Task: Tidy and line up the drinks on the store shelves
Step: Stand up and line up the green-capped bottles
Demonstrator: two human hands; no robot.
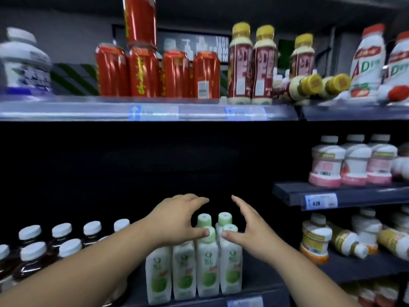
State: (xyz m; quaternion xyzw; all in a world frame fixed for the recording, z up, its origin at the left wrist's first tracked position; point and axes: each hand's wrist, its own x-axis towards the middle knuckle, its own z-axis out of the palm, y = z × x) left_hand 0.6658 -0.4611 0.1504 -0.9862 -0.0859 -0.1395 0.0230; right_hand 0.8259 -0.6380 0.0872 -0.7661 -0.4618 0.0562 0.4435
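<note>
While both hands' fingers (199, 200) spread open, green-cap bottles (207, 251) sit btwn L hand (177, 220) & R hand (250, 229)

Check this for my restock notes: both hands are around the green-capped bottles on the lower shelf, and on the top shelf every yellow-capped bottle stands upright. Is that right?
Not quite. In the head view, two yellow-capped bottles lie on their sides on the top shelf, caps toward the camera; three others stand upright. The rest holds: the left hand and right hand are around the green-capped bottles on the lower shelf.
</note>
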